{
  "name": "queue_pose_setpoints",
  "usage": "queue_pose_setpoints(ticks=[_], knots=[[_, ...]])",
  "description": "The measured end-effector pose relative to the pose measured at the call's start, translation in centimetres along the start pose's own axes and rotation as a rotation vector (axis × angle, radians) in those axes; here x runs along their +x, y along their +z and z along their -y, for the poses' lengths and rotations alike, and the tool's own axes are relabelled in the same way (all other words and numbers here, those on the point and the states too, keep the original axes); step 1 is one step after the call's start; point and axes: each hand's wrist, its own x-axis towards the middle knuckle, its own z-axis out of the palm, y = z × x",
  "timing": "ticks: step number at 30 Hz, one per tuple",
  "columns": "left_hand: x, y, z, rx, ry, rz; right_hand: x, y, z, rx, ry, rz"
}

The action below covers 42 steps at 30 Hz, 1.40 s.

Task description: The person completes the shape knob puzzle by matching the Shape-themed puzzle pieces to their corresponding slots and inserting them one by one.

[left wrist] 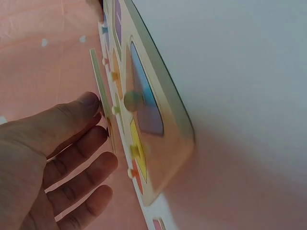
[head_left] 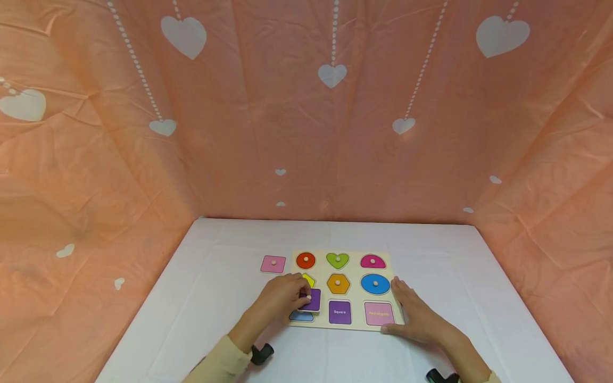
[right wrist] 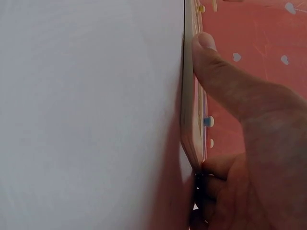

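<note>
My left hand (head_left: pixel 282 295) pinches a purple square puzzle piece (head_left: pixel 313 300) by its small knob. The piece is held over the left part of a wooden shape puzzle board (head_left: pixel 356 314), overlapping the blue trapezoid (head_left: pixel 300 316) and yellow shape (head_left: pixel 309 279). In the left wrist view the held piece (left wrist: pixel 99 72) shows edge-on, apart from the board. My right hand (head_left: pixel 421 316) rests at the board's front right corner, fingers fairly straight along the right side. Its thumb (right wrist: pixel 205 57) lies on the front edge. The square recess (head_left: pixel 340 313) and rectangle recess (head_left: pixel 379 314) show printed words.
A pink rectangle piece (head_left: pixel 273 264) lies on the white table (head_left: pixel 230 239), just left of the board. Knobbed pieces sit in the board, among them a red circle (head_left: pixel 305 260), green heart (head_left: pixel 337 261) and blue oval (head_left: pixel 375 284). A peach curtain (head_left: pixel 287 133) surrounds the table.
</note>
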Motion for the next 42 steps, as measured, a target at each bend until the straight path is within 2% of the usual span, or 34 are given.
queue_pose_setpoints(ticks=[5,9,21,28,42], knots=[[0.6,0.4,-0.7,-0.004,0.053,0.003,0.0,0.0,0.0,0.005,0.002,0.003],[1.1,0.6,-1.4,-0.009,0.062,0.008,0.0,0.0,0.0,0.007,0.011,0.008],[2.4,1.2,-3.3,0.059,0.098,0.041,0.1,0.0,0.0,0.006,0.01,0.004],[2.7,1.7,-4.2,0.051,0.089,0.08,0.2,0.0,-0.2,0.006,0.02,0.012],[3.0,2.2,-5.1,0.043,0.102,0.094,0.2,0.0,-0.2,-0.002,0.004,0.007]])
